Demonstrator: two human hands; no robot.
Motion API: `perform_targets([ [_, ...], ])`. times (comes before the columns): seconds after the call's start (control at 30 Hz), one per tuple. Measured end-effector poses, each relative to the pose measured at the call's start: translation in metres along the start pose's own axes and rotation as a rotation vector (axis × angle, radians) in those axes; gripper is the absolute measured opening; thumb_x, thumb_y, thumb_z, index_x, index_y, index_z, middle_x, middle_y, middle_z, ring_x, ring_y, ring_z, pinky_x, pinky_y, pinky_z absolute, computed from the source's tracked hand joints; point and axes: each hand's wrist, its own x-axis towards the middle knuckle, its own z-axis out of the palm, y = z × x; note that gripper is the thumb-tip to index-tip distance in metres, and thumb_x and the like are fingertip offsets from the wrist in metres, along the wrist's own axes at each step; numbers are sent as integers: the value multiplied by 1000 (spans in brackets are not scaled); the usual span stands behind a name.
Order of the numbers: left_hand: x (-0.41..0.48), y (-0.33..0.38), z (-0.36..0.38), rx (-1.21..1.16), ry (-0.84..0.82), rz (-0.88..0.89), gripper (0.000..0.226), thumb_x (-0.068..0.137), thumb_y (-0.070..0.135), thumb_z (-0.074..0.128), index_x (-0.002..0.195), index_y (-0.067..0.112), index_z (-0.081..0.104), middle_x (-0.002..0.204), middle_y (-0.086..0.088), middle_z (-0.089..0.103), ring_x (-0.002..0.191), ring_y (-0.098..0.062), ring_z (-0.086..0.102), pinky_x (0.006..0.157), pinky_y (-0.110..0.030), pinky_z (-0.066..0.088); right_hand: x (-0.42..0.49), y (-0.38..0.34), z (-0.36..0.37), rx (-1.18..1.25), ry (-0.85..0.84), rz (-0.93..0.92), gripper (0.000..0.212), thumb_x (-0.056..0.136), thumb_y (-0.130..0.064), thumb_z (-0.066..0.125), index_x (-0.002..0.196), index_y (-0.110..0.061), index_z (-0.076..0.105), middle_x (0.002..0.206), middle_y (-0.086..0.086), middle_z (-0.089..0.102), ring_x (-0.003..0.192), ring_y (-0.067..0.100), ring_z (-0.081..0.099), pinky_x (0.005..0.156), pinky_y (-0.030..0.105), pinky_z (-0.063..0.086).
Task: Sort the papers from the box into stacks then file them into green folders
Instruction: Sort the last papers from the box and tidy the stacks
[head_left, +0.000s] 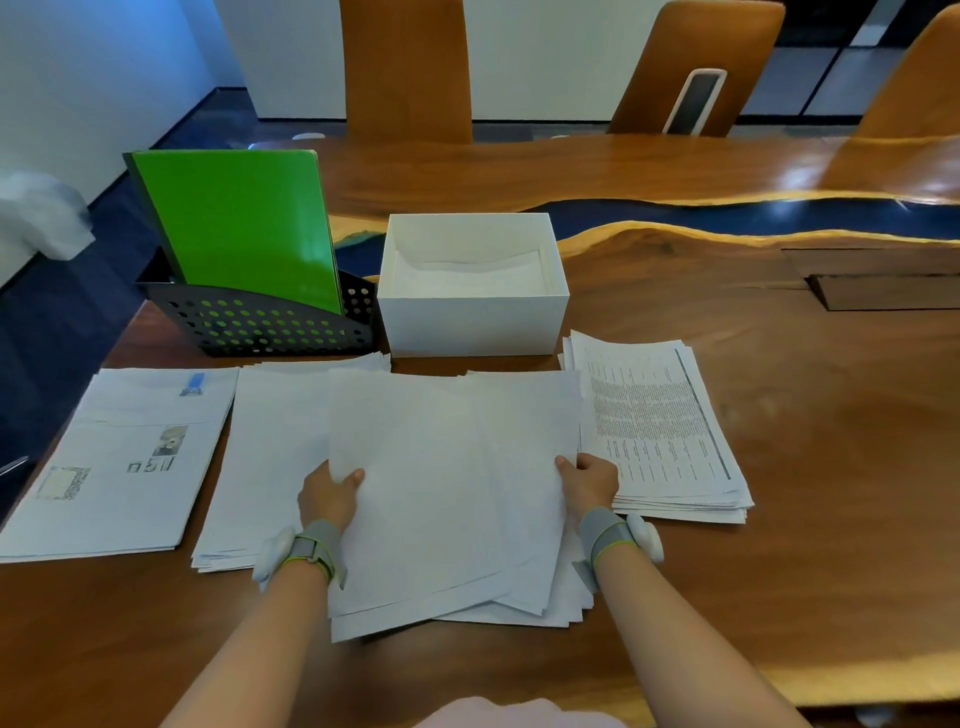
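With my left hand (330, 493) and right hand (589, 480) each pinching an edge of the fanned middle papers (447, 493), I'd square them gently before stacking

No text can be read. The right stack (660, 421) carries dense printed lines, too small and blurred to make out. The left stack (119, 457) shows a blue mark, small pictures and a code-like patch, none legible.

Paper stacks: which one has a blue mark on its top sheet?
The leftmost stack; its top sheet also carries a small photo. The middle stacks look blank, and the rightmost stack shows dense text.
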Motion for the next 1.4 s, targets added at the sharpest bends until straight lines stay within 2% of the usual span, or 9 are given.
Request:
perform_targets([
  [0.27,-18,10,17,-7,-225,52,45,93,21,59,131,2,48,131,-18,54,119,-34,52,103,-44,42,-8,-5,8,65,-264,15,37,95,-16,54,62,-16,36,65,2,36,63,17,35,58,26,31],
  [0.33,-23,14,25,2,-269,67,44,93,20,58,130,1,46,131,-19,53,119,-33,52,102,-44,42,-15,-8,9,105,-323,-9,12,92,-18,60,101,-14,52,97,4,54,91,20,51,83,32,46],
  [0.43,-30,19,32,-10,-347,84,49,93,20,58,135,4,39,134,-15,51,121,-30,50,104,-38,40,-19,-7,12,173,-386,38,77,82,-6,71,143,-14,26,127,7,51,114,23,53,102,40,44],
  [0.6,-31,24,37,-39,-395,102,62,93,20,59,144,7,27,143,-12,43,127,-27,46,108,-36,36,-21,-13,20,48,-428,37,43,82,0,69,122,5,56,122,22,61,110,35,60,98,46,48],
  [0.8,-22,37,25,-201,-184,160,73,85,24,69,144,8,29,143,-12,42,128,-26,44,104,-35,39,-6,-34,5,240,-515,36,36,86,3,63,122,0,57,121,19,62,112,34,60,99,42,47],
  [0.93,-14,54,15,-366,-270,125,74,75,42,77,133,15,41,134,-6,53,115,-20,55,97,-35,47,2,-58,-5,320,-572,-17,35,85,3,63,119,-1,59,119,18,63,110,32,60,104,46,43],
  [1.1,-18,89,8,-570,-388,226,34,69,13,81,100,19,69,99,2,72,101,-22,67,84,-32,54,-6,-90,-10,426,-532,-122,38,77,5,70,114,4,62,107,18,68,100,33,65,92,46,51],
  [1.23,-35,128,1,-681,-389,414,36,61,10,83,95,17,72,96,-1,74,91,-19,70,80,-31,56,-16,-122,-15,530,-488,-302,18,66,4,79,77,-11,75,83,3,75,77,19,72,69,30,57],
  [1.4,-39,144,-8,-639,-358,555,37,67,0,80,92,25,70,89,10,75,83,-9,70,69,-21,55,-19,-138,-27,504,-419,-455,25,62,4,83,73,-17,74,80,-3,75,76,13,71,71,24,56],
])
